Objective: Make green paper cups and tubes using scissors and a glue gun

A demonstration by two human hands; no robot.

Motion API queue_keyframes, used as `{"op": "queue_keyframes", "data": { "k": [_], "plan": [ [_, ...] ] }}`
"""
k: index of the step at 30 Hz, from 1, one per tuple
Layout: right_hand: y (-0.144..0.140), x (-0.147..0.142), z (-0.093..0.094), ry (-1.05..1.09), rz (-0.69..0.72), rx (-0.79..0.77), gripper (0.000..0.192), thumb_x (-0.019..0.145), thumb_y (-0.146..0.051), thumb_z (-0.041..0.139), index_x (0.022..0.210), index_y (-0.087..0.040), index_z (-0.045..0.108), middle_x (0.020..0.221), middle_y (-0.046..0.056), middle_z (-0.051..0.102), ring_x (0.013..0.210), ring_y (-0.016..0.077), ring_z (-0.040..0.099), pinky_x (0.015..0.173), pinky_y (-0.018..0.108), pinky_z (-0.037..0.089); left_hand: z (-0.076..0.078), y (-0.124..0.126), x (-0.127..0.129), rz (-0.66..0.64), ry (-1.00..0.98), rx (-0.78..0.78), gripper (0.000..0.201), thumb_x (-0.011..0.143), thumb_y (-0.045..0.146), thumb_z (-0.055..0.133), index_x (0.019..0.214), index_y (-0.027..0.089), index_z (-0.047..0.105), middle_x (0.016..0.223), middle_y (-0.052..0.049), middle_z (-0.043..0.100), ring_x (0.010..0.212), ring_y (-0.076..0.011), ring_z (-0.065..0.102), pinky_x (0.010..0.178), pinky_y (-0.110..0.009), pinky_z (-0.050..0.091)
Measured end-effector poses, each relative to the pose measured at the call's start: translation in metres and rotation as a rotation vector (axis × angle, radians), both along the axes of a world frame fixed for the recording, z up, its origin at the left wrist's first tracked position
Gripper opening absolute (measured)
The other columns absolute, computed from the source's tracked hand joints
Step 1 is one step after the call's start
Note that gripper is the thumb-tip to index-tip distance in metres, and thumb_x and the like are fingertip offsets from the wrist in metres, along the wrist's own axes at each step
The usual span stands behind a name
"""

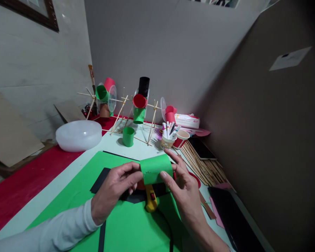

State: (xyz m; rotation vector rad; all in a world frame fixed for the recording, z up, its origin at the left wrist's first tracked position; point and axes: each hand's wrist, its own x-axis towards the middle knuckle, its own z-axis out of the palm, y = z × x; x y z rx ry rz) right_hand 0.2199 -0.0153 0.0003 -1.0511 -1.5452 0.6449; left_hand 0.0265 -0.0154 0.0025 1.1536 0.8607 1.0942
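The green paper roll [156,169] is a smooth sheet of card bent into a short tube, and it is held in the air above the near middle of the counter [68,171]. Under it lies a big flat green sheet [126,217] with a matte surface, and on this sheet there are black paper pieces [102,179] with straight cut edges. A yellow glue gun [151,201] lies just below the roll, with its black cord going toward the near edge.

The counter is pale, with a red cloth [23,189] along its left edge. Near the far left there is a white round bowl [78,135], glossy and turned upside down. At the far edge stands a frame of thin wooden sticks [120,112] that carries green, red and black paper cups. A small green cup [128,136] stands alone before it. A paper cup with markers [168,139] is at the far right, and a bundle of wooden sticks [204,166] lies along the right edge. The walls are plain grey, and a brown board stands on the right.

The left hand [115,192] pinches the left end of the roll, fingers nearly closed on it. The right hand [183,185] holds the right end, thumb in front and fingers curved behind.
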Motion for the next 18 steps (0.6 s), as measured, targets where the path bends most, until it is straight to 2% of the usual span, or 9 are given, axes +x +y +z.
{"op": "queue_keyframes", "data": {
  "k": [3, 5, 6, 11, 14, 16, 18],
  "plan": [
    [-0.004, -0.004, 0.001, -0.036, 0.010, 0.009, 0.008, 0.087, -0.029, 0.067, 0.083, -0.023, 0.065, 0.144, 0.008, 0.057, 0.133, 0.0301, 0.050, 0.109, 0.049, 0.037, 0.006, -0.002, 0.003, -0.050, -0.039, -0.009, 0.026, 0.073, 0.031, 0.083, 0.091, 0.018, 0.071, 0.078, 0.002, 0.068, 0.072, -0.0118, 0.060, 0.074, -0.022, 0.051],
    [-0.008, -0.008, 0.000, -0.066, 0.027, 0.002, 0.008, 0.087, -0.028, 0.068, 0.081, -0.024, 0.065, 0.145, 0.007, 0.056, 0.135, 0.0307, 0.047, 0.109, 0.050, 0.036, 0.008, -0.004, 0.004, -0.051, -0.057, 0.009, 0.026, 0.073, 0.028, 0.081, 0.095, 0.018, 0.072, 0.088, 0.000, 0.072, 0.084, -0.0166, 0.065, 0.089, -0.029, 0.052],
    [-0.009, -0.009, -0.001, -0.084, 0.039, 0.001, 0.006, 0.087, -0.027, 0.068, 0.082, -0.024, 0.066, 0.146, 0.006, 0.055, 0.135, 0.0307, 0.047, 0.109, 0.050, 0.036, 0.008, -0.004, 0.004, -0.037, -0.038, 0.032, 0.024, 0.075, 0.027, 0.080, 0.096, 0.018, 0.072, 0.090, -0.001, 0.072, 0.087, -0.0182, 0.066, 0.090, -0.031, 0.052],
    [-0.014, -0.012, -0.004, -0.133, 0.077, 0.030, 0.004, 0.087, -0.025, 0.068, 0.090, -0.025, 0.070, 0.145, 0.006, 0.056, 0.134, 0.0297, 0.047, 0.108, 0.047, 0.038, 0.007, -0.007, 0.000, 0.076, 0.193, 0.174, 0.018, 0.079, 0.029, 0.071, 0.091, 0.017, 0.076, 0.087, -0.003, 0.068, 0.086, -0.0217, 0.064, 0.078, -0.030, 0.050],
    [-0.014, -0.012, -0.002, -0.106, 0.100, -0.003, 0.005, 0.086, -0.027, 0.069, 0.088, -0.025, 0.072, 0.144, 0.006, 0.057, 0.134, 0.0304, 0.047, 0.109, 0.047, 0.036, 0.008, -0.006, -0.002, 0.065, 0.255, 0.232, 0.016, 0.082, 0.030, 0.067, 0.088, 0.017, 0.075, 0.086, -0.002, 0.066, 0.083, -0.0200, 0.061, 0.078, -0.029, 0.048],
    [-0.013, -0.011, 0.000, -0.053, 0.117, -0.059, 0.008, 0.086, -0.030, 0.070, 0.089, -0.025, 0.074, 0.145, 0.005, 0.057, 0.134, 0.0316, 0.047, 0.110, 0.048, 0.035, 0.008, -0.004, -0.003, 0.065, 0.282, 0.269, 0.018, 0.085, 0.032, 0.064, 0.078, 0.017, 0.072, 0.079, -0.001, 0.063, 0.078, -0.0175, 0.057, 0.076, -0.027, 0.046],
    [-0.012, -0.010, 0.000, 0.021, 0.127, -0.127, 0.011, 0.086, -0.034, 0.070, 0.089, -0.025, 0.076, 0.145, 0.005, 0.056, 0.131, 0.0328, 0.050, 0.110, 0.049, 0.036, 0.008, -0.003, -0.002, 0.112, 0.306, 0.308, 0.032, 0.089, 0.035, 0.060, 0.062, 0.017, 0.062, 0.067, 0.002, 0.053, 0.068, -0.0139, 0.049, 0.067, -0.024, 0.042]
  ]
}}
